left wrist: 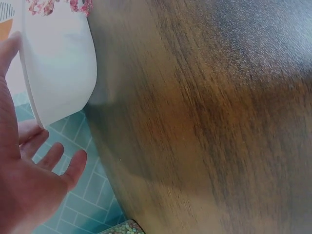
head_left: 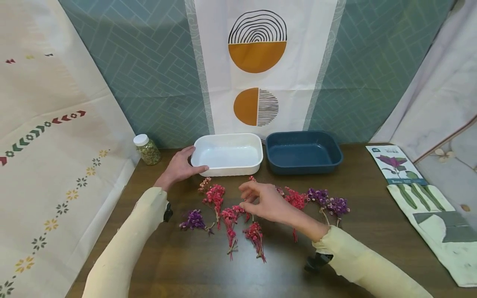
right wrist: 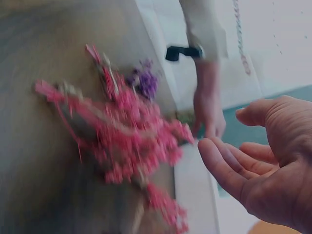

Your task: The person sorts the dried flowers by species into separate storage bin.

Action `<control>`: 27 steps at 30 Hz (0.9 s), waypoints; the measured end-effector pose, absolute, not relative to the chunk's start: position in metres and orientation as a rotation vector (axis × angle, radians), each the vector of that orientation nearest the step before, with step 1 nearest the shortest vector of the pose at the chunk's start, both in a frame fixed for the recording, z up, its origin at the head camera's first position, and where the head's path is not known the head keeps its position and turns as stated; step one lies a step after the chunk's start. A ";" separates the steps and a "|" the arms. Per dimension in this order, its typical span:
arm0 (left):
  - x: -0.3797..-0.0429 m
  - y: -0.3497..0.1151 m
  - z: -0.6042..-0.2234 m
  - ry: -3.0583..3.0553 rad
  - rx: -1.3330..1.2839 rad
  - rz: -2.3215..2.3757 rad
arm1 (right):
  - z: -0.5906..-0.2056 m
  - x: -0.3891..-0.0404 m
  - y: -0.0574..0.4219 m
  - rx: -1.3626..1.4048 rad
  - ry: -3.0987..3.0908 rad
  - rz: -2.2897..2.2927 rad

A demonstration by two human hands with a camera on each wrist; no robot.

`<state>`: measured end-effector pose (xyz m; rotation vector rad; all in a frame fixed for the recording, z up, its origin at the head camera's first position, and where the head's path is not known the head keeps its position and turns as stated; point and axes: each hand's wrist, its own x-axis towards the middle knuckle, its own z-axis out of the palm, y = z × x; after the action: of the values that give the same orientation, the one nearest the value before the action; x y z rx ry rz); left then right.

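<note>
My left hand (head_left: 180,166) holds the left end of a white rectangular dish (head_left: 238,171). Its thumb lies at the front rim and its fingers reach round the left corner; in the left wrist view the outer fingers hang free of the wall. Above bunches of dried flowers hovers my right hand (head_left: 270,203), fingers loosely bent and nothing between them. Pink bunches (head_left: 215,196) lie around and below it, partly hidden by the hand. In the right wrist view the pink flowers (right wrist: 131,141) are blurred and stand apart from the fingertips.
A navy blue dish (head_left: 303,169) stands right of the white one. Purple bunches (head_left: 337,205) lie at right and another purple bunch (head_left: 193,220) at left. A white-capped jar (head_left: 150,153) stands at back left. A flower-picture packet (head_left: 396,165) and a folded cloth (head_left: 439,231) lie at right.
</note>
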<state>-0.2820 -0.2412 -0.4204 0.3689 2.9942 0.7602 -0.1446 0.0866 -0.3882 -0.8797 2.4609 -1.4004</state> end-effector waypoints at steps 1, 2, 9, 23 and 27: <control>-0.282 -0.241 -0.420 2.994 0.372 0.761 | -0.389 -0.143 0.082 -0.883 2.453 -1.398; -0.282 -0.241 -0.420 2.993 0.373 0.766 | -0.389 -0.141 0.077 -0.888 2.446 -1.395; -0.282 -0.240 -0.420 3.012 0.368 0.756 | -0.394 -0.130 0.043 -0.915 2.430 -1.348; -0.280 -0.240 -0.422 3.004 0.334 0.752 | -0.412 -0.122 -0.015 -0.841 2.334 -1.319; -0.280 -0.241 -0.422 3.006 0.337 0.740 | -0.415 -0.121 -0.025 -0.853 2.342 -1.286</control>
<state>-0.2804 -0.2414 -0.4218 0.3372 3.0057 0.7397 -0.1212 -0.0245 -0.4154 -0.8526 2.3416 -1.2861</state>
